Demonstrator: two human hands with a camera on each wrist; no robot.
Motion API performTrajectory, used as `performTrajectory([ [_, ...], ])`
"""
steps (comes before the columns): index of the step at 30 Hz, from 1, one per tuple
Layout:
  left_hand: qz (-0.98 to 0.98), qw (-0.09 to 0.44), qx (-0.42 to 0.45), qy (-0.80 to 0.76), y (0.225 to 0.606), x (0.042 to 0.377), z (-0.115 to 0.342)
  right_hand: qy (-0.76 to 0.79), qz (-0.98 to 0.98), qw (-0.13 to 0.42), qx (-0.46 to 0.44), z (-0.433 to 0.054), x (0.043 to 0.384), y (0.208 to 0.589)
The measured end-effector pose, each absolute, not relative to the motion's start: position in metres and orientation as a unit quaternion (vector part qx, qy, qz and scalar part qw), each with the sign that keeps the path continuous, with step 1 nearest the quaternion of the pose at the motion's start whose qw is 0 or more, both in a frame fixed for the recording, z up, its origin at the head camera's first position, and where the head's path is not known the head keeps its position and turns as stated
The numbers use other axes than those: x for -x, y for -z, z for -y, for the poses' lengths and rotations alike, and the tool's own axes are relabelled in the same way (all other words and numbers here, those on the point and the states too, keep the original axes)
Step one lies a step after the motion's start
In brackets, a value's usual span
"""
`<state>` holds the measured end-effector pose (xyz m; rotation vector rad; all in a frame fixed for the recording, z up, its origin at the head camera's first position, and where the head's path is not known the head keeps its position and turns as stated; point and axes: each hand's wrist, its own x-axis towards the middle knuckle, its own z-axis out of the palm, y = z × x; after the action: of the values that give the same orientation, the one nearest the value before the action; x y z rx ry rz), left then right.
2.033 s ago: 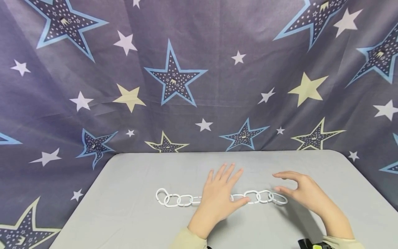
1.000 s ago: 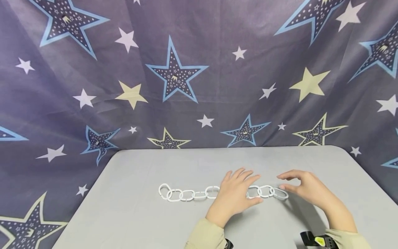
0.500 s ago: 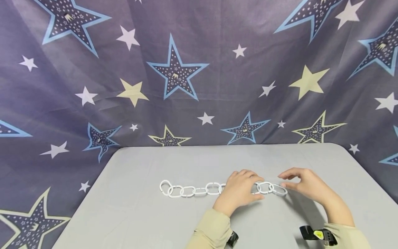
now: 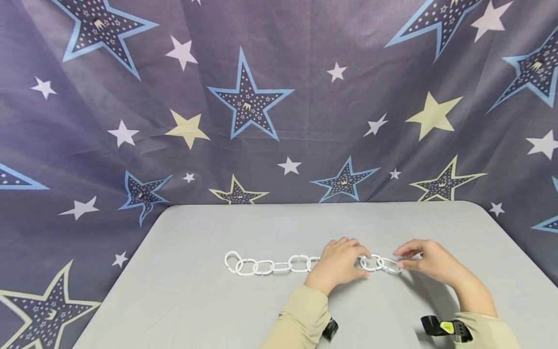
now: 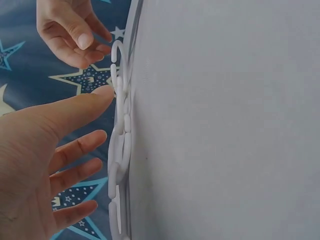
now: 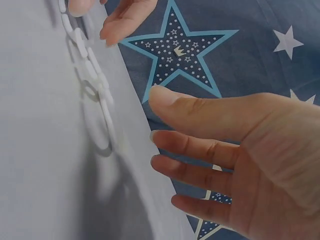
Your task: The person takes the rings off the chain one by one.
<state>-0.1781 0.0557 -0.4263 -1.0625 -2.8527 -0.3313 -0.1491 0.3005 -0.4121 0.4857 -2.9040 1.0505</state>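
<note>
Between the left and right edges of the surface (image 4: 209, 310), short of its far edge, lies the white chain (image 4: 289, 264). Your left hand (image 4: 337, 264) arches over its right-hand part, thumb and fingers parted, gripping nothing. Your right hand (image 4: 431, 261) hangs by the end link, fingers loosely curved, holding nothing. Earlier, your left was spread over the chain's middle, and your right thumb and fingertips stood wider apart.

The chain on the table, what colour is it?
The chain is white all along its visible links; the head view shows it best.
</note>
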Motion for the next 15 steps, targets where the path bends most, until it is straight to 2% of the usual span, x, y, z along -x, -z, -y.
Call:
performTrajectory([
  [15,0.935,0.024,0.337,0.105,0.429,0.183,-0.066,-0.384,0.908,-0.050,-0.159,-0.306,0.151,0.423],
])
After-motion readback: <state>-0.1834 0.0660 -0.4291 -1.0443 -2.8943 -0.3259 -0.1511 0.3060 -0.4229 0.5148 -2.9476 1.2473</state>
